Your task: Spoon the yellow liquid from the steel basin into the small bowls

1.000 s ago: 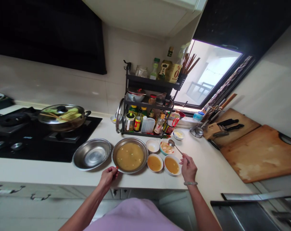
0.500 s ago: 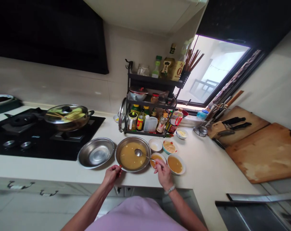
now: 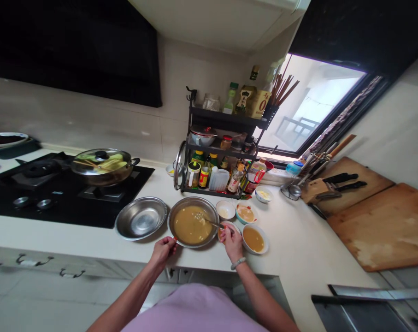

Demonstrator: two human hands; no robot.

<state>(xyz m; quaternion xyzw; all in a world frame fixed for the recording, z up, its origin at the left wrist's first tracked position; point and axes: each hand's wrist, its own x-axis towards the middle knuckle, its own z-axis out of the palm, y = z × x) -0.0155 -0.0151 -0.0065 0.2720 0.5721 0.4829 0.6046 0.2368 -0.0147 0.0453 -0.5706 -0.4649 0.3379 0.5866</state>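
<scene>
Head view: your left hand [image 3: 163,246] pinches the near rim of the round steel bowl of yellow-brown liquid [image 3: 194,202] on the white counter [image 3: 298,249]. Your right hand [image 3: 231,237] is clamped on a slim metal spoon [image 3: 212,223], tip in that liquid.

Home kitchen, gas hob [image 3: 56,193], lidded pan [image 3: 103,166], spice rack [image 3: 222,157], chopping boards [image 3: 385,226]

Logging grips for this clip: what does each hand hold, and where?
The left hand grips the steel bowl by its near rim. The right hand holds a spoon by its handle end, its head in the yellow liquid.
</scene>
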